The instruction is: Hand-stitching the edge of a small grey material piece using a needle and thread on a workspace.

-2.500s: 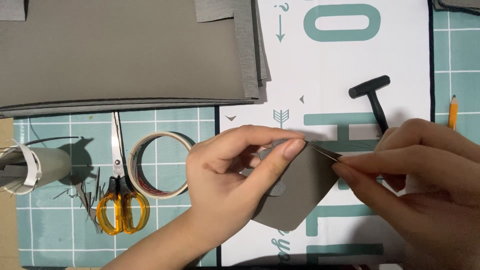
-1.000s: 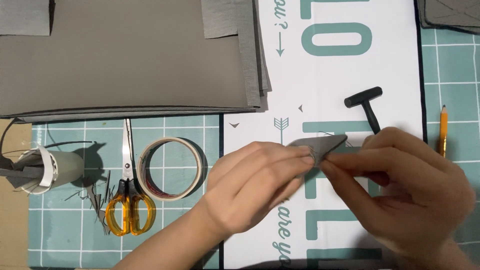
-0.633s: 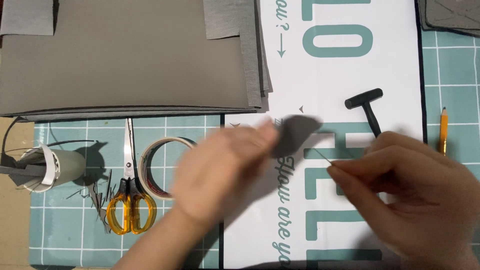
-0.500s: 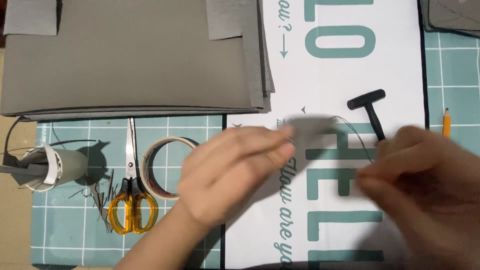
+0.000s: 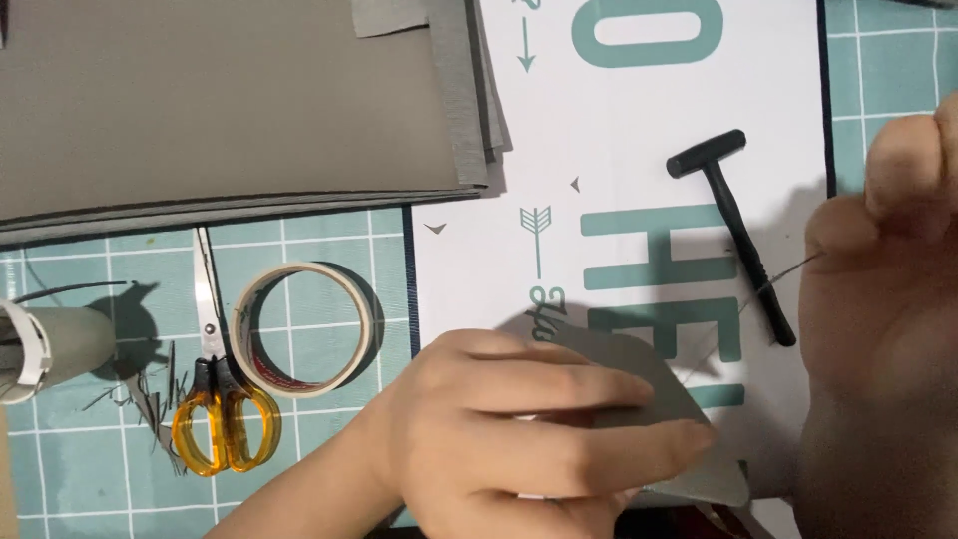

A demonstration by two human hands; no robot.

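The left hand [image 5: 519, 429] pinches a grey leather piece [image 5: 639, 379] flat against the white printed mat [image 5: 639, 130], near centre. The right hand [image 5: 883, 329], raised at the right edge, pulls a thin thread [image 5: 768, 284] taut; its grip is out of focus. A black hammer [image 5: 733, 225] lies between them, farther off. A masking tape roll [image 5: 304, 329] and yellow-handled scissors [image 5: 215, 399] lie left.
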